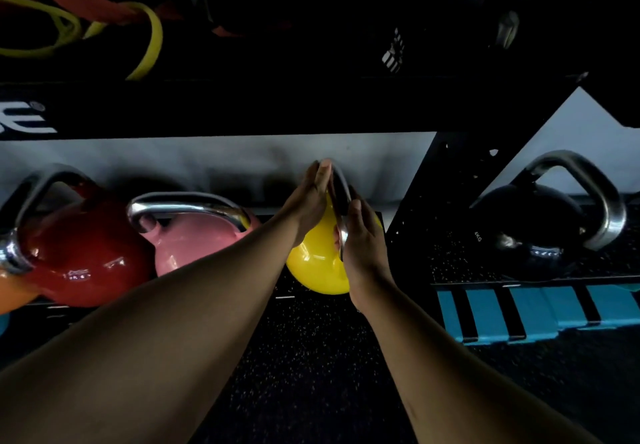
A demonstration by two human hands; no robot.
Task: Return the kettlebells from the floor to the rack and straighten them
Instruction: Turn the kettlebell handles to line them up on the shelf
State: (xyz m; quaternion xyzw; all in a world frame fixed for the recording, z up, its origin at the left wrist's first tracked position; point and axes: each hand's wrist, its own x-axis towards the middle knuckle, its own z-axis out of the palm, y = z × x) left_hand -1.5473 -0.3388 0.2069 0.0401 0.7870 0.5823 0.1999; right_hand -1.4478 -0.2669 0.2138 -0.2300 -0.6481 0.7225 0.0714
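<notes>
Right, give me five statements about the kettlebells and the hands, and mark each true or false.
1. Both hands are on the yellow kettlebell. True: left hand and right hand flank its steel handle.
2. The pink kettlebell sits between red and yellow. True; the red kettlebell is on its left.
3. The black kettlebell is being lifted. False: nobody touches it.
4. The yellow kettlebell's handle is pink. False: it is bare steel.
5. Blue steps lie left of the red kettlebell. False: they lie at right.

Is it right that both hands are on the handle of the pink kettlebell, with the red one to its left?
Not quite. In the head view both hands, left and right, are on the yellow kettlebell; the pink kettlebell sits between it and the red one.
</notes>
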